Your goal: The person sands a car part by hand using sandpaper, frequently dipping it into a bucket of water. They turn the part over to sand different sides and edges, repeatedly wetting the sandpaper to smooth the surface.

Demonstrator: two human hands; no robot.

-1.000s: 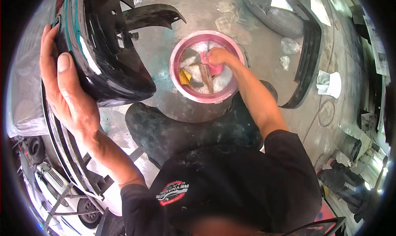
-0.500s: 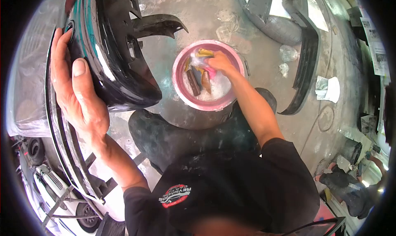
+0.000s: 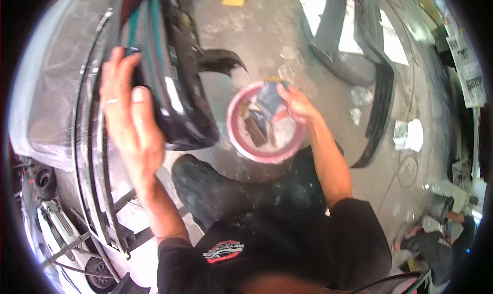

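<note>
My left hand (image 3: pixel 134 120) lies with outstretched fingers against the edge of a glossy black car bumper (image 3: pixel 177 101), which has teal streaks along it. Pinched in my right hand (image 3: pixel 299 105) is a dark grey sheet of sandpaper (image 3: pixel 270 97), held over a pink basin (image 3: pixel 237 140). A bit of yellow shows along the sheet's top edge. Sudsy water fills the basin. Inside it sits a brown block (image 3: pixel 255 132), with another dark piece beside it that I cannot make out.
Another dark bumper (image 3: pixel 382 96) lies on the floor at right, near a grey curved part (image 3: pixel 352 68). A yellow piece (image 3: pixel 234 0) is on the floor ahead. Metal rack bars (image 3: pixel 97 191) run along the left. Someone in dark clothes (image 3: pixel 426 250) is low at far right.
My right hand has lifted out of the suds and now holds the grey sheet above the basin. The view has shifted, and my left hand stays at the bumper.
</note>
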